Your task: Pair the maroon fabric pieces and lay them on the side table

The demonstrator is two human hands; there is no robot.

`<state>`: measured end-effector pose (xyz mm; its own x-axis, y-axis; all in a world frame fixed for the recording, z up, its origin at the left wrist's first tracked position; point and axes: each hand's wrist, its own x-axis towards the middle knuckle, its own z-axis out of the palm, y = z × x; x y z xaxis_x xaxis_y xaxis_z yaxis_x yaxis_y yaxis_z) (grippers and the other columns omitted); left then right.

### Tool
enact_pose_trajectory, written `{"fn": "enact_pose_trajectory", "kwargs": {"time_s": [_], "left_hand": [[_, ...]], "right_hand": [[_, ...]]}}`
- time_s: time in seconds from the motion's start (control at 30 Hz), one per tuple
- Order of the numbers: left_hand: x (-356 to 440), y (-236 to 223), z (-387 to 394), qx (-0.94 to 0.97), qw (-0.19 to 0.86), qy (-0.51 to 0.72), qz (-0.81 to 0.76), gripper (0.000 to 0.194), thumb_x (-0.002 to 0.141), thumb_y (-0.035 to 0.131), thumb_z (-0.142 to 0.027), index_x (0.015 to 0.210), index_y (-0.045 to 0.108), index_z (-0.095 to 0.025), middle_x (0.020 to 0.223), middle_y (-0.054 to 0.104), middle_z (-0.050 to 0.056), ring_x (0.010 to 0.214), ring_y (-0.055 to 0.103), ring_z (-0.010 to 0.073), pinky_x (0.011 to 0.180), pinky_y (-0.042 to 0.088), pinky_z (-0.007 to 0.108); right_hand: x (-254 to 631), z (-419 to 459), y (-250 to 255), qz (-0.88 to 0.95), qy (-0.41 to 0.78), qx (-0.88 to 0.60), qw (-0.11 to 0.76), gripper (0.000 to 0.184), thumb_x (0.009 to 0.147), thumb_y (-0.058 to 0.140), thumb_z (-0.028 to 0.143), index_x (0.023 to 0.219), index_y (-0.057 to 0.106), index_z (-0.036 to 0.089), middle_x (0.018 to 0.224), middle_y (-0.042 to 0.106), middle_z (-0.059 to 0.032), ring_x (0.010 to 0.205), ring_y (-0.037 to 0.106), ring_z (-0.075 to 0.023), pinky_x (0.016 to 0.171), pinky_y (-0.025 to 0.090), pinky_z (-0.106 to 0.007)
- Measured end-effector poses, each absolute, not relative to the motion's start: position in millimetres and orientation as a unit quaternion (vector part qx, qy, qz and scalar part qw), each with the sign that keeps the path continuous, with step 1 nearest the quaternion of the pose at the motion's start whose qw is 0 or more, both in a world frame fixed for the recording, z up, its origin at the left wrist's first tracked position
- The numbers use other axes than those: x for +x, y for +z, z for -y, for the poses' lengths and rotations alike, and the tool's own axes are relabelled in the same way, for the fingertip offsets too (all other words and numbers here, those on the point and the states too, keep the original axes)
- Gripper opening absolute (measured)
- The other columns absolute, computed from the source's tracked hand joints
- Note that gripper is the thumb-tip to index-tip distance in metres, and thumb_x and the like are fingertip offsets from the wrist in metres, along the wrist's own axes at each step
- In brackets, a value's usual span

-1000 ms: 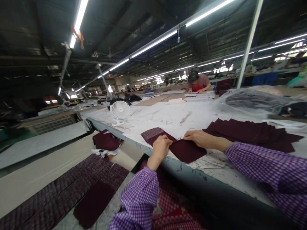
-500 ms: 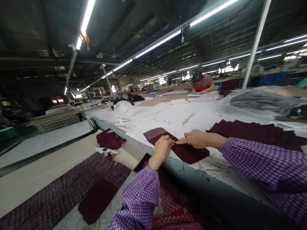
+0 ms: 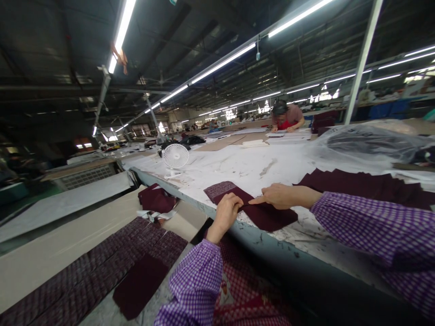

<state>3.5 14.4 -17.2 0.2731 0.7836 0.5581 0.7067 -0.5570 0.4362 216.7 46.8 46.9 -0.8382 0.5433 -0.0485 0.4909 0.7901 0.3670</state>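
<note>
A maroon fabric piece (image 3: 272, 216) lies at the near edge of the white-topped table, with a speckled grey-maroon section (image 3: 220, 189) at its far left end. My left hand (image 3: 228, 209) pinches the near edge of this fabric between thumb and fingers. Close to its right, my right hand (image 3: 277, 196) rests on the cloth; its index finger is stretched out toward the left fingertips, pressing the fabric, and the other fingers are partly curled. Behind the right wrist spreads a fanned stack of maroon pieces (image 3: 360, 188).
Speckled fabric strips (image 3: 88, 262) and another maroon piece (image 3: 141, 285) lie on a lower surface at left, near a crumpled maroon bundle (image 3: 157, 199). A white fan (image 3: 176, 156) and plastic sheeting (image 3: 370, 142) are on the table (image 3: 234, 163). A co-worker (image 3: 288, 117) bends over papers farther back.
My left hand has shifted slightly left along the fabric edge, leaving a small gap to the right index finger. My right hand stays almost in place.
</note>
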Motion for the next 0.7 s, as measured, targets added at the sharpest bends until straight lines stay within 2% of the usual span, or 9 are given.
{"fn": "enact_pose_trajectory", "kwargs": {"time_s": [0.1, 0.23, 0.33, 0.4, 0.47, 0.6, 0.7], "left_hand": [[0, -19, -14, 0.805, 0.045, 0.374, -0.458, 0.02, 0.085, 0.05, -0.012, 0.079, 0.067, -0.019, 0.086, 0.063, 0.003, 0.088, 0.055, 0.0165, 0.082, 0.043, 0.028], [-7, -16, -10, 0.792, 0.11, 0.409, -0.441, 0.02, 0.088, 0.048, -0.018, 0.081, 0.067, -0.017, 0.086, 0.064, 0.004, 0.084, 0.057, 0.0151, 0.081, 0.044, 0.027], [-11, -13, -3, 0.788, 0.134, 0.403, -0.446, 0.016, 0.082, 0.061, -0.032, 0.087, 0.064, -0.017, 0.09, 0.063, 0.004, 0.088, 0.056, 0.0169, 0.082, 0.044, 0.029], [-14, -14, 1, 0.794, 0.137, 0.387, -0.448, 0.03, 0.072, 0.072, -0.038, 0.091, 0.062, -0.017, 0.096, 0.061, 0.004, 0.093, 0.054, 0.0189, 0.084, 0.044, 0.031], [-17, -16, 0, 0.797, 0.143, 0.385, -0.443, 0.036, 0.068, 0.075, -0.039, 0.093, 0.061, -0.018, 0.099, 0.06, 0.005, 0.096, 0.054, 0.0196, 0.085, 0.043, 0.031], [-19, -16, -7, 0.802, 0.127, 0.371, -0.451, 0.028, 0.073, 0.071, -0.036, 0.093, 0.063, -0.017, 0.101, 0.061, 0.006, 0.098, 0.054, 0.0202, 0.086, 0.044, 0.032], [-12, -10, -9, 0.823, 0.066, 0.313, -0.469, 0.018, 0.079, 0.064, -0.031, 0.091, 0.064, -0.017, 0.1, 0.062, 0.007, 0.099, 0.055, 0.0216, 0.089, 0.043, 0.034]], "right_hand": [[213, -45, 44, -0.948, 0.171, 0.263, 0.06, 0.062, 0.074, 0.047, 0.002, 0.13, 0.054, 0.029, 0.074, 0.065, -0.0048, 0.06, 0.057, -0.0138, 0.056, 0.035, -0.024], [211, -39, 38, -0.944, 0.214, 0.245, 0.055, 0.062, 0.081, 0.043, 0.004, 0.136, 0.046, 0.032, 0.078, 0.065, -0.0069, 0.059, 0.057, -0.0145, 0.056, 0.035, -0.025], [213, -42, 31, -0.937, 0.21, 0.278, 0.014, 0.049, 0.087, 0.045, 0.015, 0.134, 0.049, 0.029, 0.087, 0.064, -0.0098, 0.061, 0.057, -0.0149, 0.058, 0.037, -0.026], [214, -48, 29, -0.935, 0.156, 0.32, -0.008, 0.041, 0.088, 0.05, 0.027, 0.129, 0.054, 0.026, 0.094, 0.063, -0.0107, 0.071, 0.06, -0.0172, 0.064, 0.04, -0.027], [215, -55, 32, -0.929, 0.077, 0.361, -0.012, 0.037, 0.085, 0.054, 0.034, 0.12, 0.06, 0.024, 0.094, 0.064, -0.0093, 0.081, 0.06, -0.0199, 0.069, 0.042, -0.028], [234, -65, 65, -0.922, -0.063, 0.381, -0.027, 0.022, 0.08, 0.056, 0.032, 0.092, 0.066, 0.017, 0.081, 0.066, -0.0049, 0.075, 0.058, -0.0177, 0.065, 0.041, -0.026], [278, -70, 99, -0.902, -0.11, 0.412, -0.071, 0.028, 0.083, 0.049, 0.039, 0.082, 0.063, 0.015, 0.077, 0.064, -0.0042, 0.067, 0.054, -0.015, 0.059, 0.039, -0.025]]}}
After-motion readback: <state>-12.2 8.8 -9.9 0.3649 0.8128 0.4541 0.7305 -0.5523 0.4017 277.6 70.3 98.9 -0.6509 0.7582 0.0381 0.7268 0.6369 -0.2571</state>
